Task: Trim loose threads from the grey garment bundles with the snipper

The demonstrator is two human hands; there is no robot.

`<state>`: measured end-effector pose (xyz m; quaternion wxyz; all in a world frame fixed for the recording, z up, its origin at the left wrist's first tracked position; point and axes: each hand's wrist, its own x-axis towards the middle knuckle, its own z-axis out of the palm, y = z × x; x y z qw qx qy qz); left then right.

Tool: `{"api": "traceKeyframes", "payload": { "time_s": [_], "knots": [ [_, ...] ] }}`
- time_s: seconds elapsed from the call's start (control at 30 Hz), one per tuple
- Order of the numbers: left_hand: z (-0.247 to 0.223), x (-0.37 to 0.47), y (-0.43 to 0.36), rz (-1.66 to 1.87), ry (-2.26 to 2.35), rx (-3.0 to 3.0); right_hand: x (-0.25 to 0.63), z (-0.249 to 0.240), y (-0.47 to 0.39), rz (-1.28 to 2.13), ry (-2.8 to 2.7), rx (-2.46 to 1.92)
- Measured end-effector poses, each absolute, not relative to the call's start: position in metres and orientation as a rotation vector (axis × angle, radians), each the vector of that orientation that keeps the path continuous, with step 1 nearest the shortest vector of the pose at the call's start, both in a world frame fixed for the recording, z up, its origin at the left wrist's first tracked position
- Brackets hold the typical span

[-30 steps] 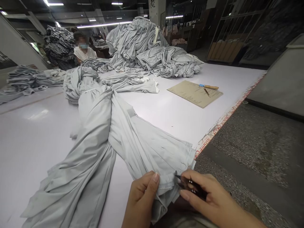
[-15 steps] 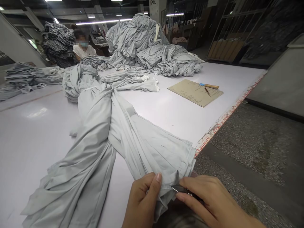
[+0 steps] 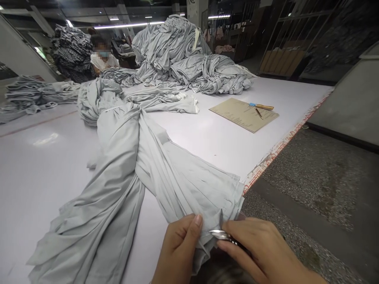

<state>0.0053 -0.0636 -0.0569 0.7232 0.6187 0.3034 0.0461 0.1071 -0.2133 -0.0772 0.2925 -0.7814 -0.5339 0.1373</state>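
Long light grey garments [image 3: 118, 157] lie bunched on the white table, their hems fanned towards me. My left hand [image 3: 182, 244] pinches the hem edge of the right-hand bundle between thumb and fingers. Beside it, my right hand [image 3: 257, 244] is closed around small dark thread snips [image 3: 220, 234]. The metal blades point left and touch or nearly touch the hem, close to my left thumb. The fabric under my hands is partly hidden.
A brown card [image 3: 244, 114] bears a wooden-handled tool [image 3: 262, 106] and a pen. Big grey cloth heaps [image 3: 174, 47] stand at the back. A masked person [image 3: 103, 59] is behind the table [image 3: 207, 146], whose right edge borders the floor.
The snips have turned slightly in my right hand, and their blades look brighter and closer together. My left hand keeps its pinch on the hem.
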Motion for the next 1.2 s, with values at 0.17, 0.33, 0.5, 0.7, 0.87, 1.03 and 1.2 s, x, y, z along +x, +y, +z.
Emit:
{"api": "traceKeyframes", "payload": {
  "time_s": [0.17, 0.33, 0.5, 0.7, 0.87, 1.03, 1.2],
  "knots": [
    [-0.0603, 0.0066, -0.0652, 0.123, 0.722, 1.231, 0.1069, -0.0774, -0.2165, 0.381, -1.377, -2.106],
    [-0.0583, 0.0079, -0.0696, 0.167, 0.713, 1.276, 0.1036, -0.0716, -0.2128, 0.469, -1.393, -2.164],
    [-0.0566, 0.0068, -0.0700, 0.175, 0.662, 1.396, 0.1013, -0.0752, -0.2101, 0.448, -1.400, -2.160],
    [-0.0584, 0.0063, -0.0666, 0.116, 0.663, 1.434, 0.1029, -0.0771, -0.2121, 0.463, -1.378, -2.160],
    [-0.0588, 0.0086, -0.0653, 0.060, 0.610, 1.397, 0.1031, -0.0740, -0.2134, 0.552, -1.366, -2.180],
    [-0.0568, 0.0104, -0.0640, 0.036, 0.614, 1.436, 0.1032, -0.0723, -0.2119, 0.530, -1.395, -2.190],
    [-0.0572, 0.0105, -0.0644, 0.060, 0.568, 1.542, 0.1029, -0.0753, -0.2097, 0.412, -1.450, -2.187]
  ]
}}
